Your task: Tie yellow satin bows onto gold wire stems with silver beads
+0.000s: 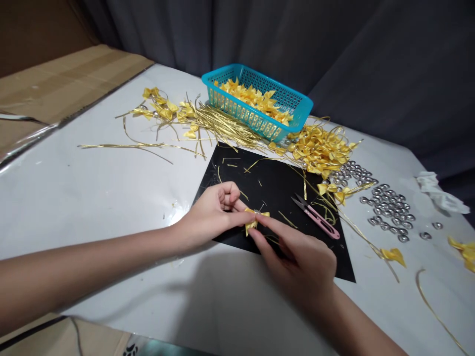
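Between my two hands is a small yellow ribbon bow [251, 226], held over a black sheet [237, 170]. My left hand [218, 210] pinches the bow's left side with thumb and finger, its other fingers curled. My right hand [297, 252] has its index finger and thumb closed on the bow's right side. A small shiny bit shows at the bow's centre, mostly covered by my fingertips. To the right of my hands, pink-handled thread snips [319, 220] lie on the sheet among short gold cord scraps.
Behind the sheet stands a turquoise basket [256, 104] of yellow bows. Gold cords [222, 123] lie before it. A pile of finished-looking bows [321, 148] and silver domed beads [388, 205] spread rightward. White crumpled material [441, 193] lies at the right edge.
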Demonstrator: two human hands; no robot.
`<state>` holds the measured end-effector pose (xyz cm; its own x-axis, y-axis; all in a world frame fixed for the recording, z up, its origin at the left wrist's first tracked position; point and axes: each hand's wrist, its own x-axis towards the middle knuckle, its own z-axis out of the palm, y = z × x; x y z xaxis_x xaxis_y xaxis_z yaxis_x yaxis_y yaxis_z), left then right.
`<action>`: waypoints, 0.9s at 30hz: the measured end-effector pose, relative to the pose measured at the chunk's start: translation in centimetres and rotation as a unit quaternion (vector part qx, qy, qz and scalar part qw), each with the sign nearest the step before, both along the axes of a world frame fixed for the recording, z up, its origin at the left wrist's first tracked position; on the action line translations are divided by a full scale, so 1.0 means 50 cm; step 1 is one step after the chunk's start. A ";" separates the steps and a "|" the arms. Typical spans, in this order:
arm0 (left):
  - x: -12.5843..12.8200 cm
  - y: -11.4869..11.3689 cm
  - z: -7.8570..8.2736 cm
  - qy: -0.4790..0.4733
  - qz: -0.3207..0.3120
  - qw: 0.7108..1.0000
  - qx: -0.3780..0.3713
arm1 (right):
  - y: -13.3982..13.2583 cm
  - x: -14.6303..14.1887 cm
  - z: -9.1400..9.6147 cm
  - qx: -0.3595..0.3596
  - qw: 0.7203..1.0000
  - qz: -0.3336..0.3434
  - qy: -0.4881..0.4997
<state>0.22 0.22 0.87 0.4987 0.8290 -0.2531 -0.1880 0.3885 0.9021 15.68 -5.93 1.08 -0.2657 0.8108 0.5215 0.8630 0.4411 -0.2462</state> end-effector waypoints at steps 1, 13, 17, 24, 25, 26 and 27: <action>0.000 0.000 0.001 -0.002 0.002 1.000 -0.007 | 0.000 0.000 -0.001 0.014 1.000 0.002 -0.020; 0.001 0.000 -0.001 0.008 -0.006 1.000 -0.007 | -0.004 0.000 0.004 -0.076 0.986 -0.042 0.144; 0.000 -0.002 -0.002 0.032 -0.013 0.999 0.009 | 0.025 0.004 0.026 -0.273 0.885 -0.106 0.361; -0.001 -0.003 0.003 0.031 -0.013 0.999 0.020 | 0.047 0.004 0.019 -0.458 0.730 -0.076 0.502; -0.001 -0.003 0.005 0.031 -0.015 0.999 0.019 | 0.047 0.003 0.018 -0.463 0.719 -0.079 0.513; -0.002 -0.004 0.006 0.030 -0.016 0.999 0.019 | 0.046 0.002 0.017 -0.465 0.709 -0.081 0.523; -0.002 -0.004 0.007 0.031 -0.016 0.999 0.020 | 0.046 0.001 0.016 -0.467 0.700 -0.084 0.534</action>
<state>0.13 0.02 1.23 0.5096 0.8231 -0.2506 -0.1192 0.3560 0.9269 15.73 -3.62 1.88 0.0110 0.9032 -0.4291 -0.0129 -0.4289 -0.9032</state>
